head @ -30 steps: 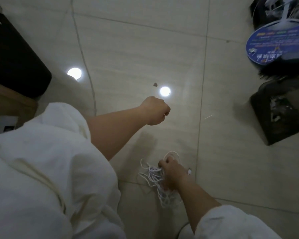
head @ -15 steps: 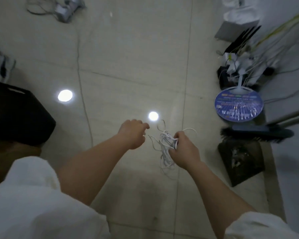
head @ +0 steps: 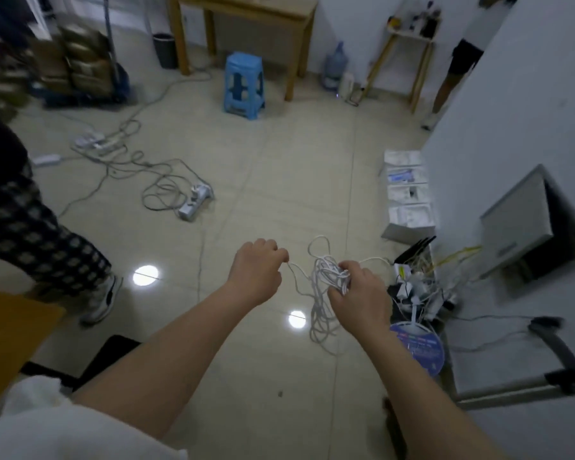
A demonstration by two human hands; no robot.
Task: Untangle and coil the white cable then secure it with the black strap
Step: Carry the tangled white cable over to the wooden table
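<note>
The white cable (head: 322, 277) is a tangled bunch held in the air above the tiled floor, with loops sticking up and several strands hanging down. My right hand (head: 359, 297) is closed around the bunch from the right. My left hand (head: 256, 273) is to the left of it, fingers pinched on a single strand that runs across to the bunch. No black strap is visible.
A person in patterned trousers (head: 30, 234) stands at the left. Power strips and grey cords (head: 193, 200) lie on the floor ahead. A blue stool (head: 244, 84) and wooden table (head: 246, 11) stand beyond. Cluttered router, wires and a round fan (head: 419, 346) sit at the right.
The view has tilted up from the floor to the room. My right hand lifted the cable bunch off the floor, and my left hand came in and pinched a strand.
</note>
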